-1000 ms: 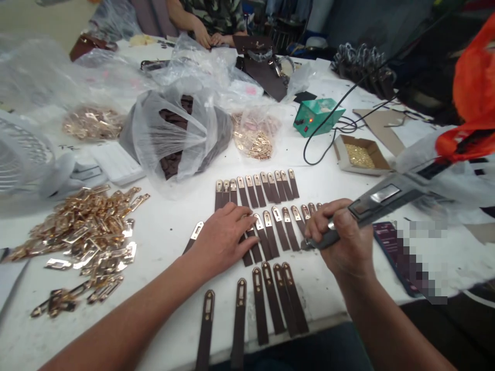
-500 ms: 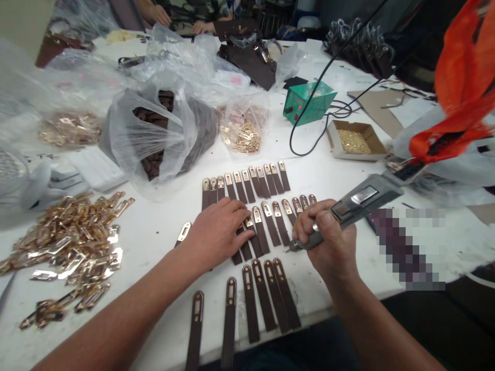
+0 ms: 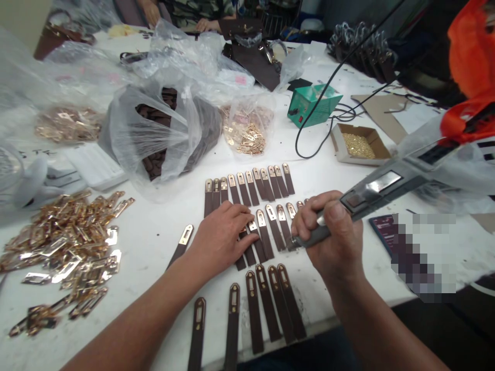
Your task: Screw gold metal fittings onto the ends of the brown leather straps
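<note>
My right hand (image 3: 335, 242) is wrapped round a grey electric screwdriver (image 3: 371, 190), its tip angled down and left close above the table. My left hand (image 3: 220, 237) lies over the left end of the middle row of dark brown leather straps (image 3: 266, 242), thumb and fingers apart, touching straps there; its fingertips are partly hidden. The straps carry gold metal end plates (image 3: 261, 219) with slots. Another row of straps (image 3: 253, 193) lies behind, and several more straps (image 3: 255, 314) lie nearer me. One strap (image 3: 183, 242) lies left of my left hand.
A heap of gold plates (image 3: 65, 242) lies at left. Behind stand a plastic bag of brown pieces (image 3: 185, 134), a bag of plates (image 3: 249, 129), a green power box (image 3: 313, 105) with a black cable, and a cardboard box of small gold parts (image 3: 359, 144). A co-worker's hands (image 3: 207, 24) show at the back.
The screwdriver's rear end has swung up and right, and its tip has shifted slightly left. My left hand stays over the straps. The whole view has shifted a little.
</note>
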`<action>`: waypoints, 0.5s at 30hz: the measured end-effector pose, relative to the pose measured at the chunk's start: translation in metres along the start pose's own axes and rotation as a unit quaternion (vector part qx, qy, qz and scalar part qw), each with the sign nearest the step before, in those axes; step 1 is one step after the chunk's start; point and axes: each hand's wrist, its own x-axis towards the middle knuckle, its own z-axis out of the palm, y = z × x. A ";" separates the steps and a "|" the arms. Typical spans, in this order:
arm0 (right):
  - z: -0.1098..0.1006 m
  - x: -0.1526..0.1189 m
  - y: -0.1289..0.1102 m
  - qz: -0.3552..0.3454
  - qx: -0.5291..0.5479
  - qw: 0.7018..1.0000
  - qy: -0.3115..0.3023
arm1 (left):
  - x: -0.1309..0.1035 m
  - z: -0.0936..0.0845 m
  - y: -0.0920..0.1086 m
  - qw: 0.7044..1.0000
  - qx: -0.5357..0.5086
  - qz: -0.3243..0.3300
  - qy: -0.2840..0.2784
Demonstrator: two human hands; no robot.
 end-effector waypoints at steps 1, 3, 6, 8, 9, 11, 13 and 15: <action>0.007 0.005 0.001 0.002 0.004 1.000 -0.001 | -0.001 0.000 0.000 1.000 -0.004 0.004 0.005; 0.021 0.016 0.007 0.005 0.011 1.000 0.000 | -0.003 0.001 -0.001 1.000 -0.013 0.007 0.012; 0.039 0.031 0.021 0.024 0.023 0.999 0.002 | -0.005 0.003 -0.002 0.999 -0.028 0.009 0.018; 0.046 0.037 0.031 0.040 0.029 0.999 0.002 | -0.006 0.004 -0.003 0.999 -0.035 0.012 0.021; 0.048 0.038 0.035 0.045 0.032 0.999 0.003 | -0.006 0.005 -0.003 0.999 -0.038 0.014 0.022; 0.049 0.038 0.041 0.048 0.034 0.998 0.007 | -0.007 0.006 -0.004 0.999 -0.044 0.017 0.027; 0.049 0.038 0.043 0.051 0.036 0.998 0.012 | -0.007 0.008 -0.005 0.998 -0.049 0.016 0.037; 0.048 0.037 0.043 0.052 0.037 0.998 0.017 | -0.006 0.009 -0.006 0.997 -0.050 0.016 0.049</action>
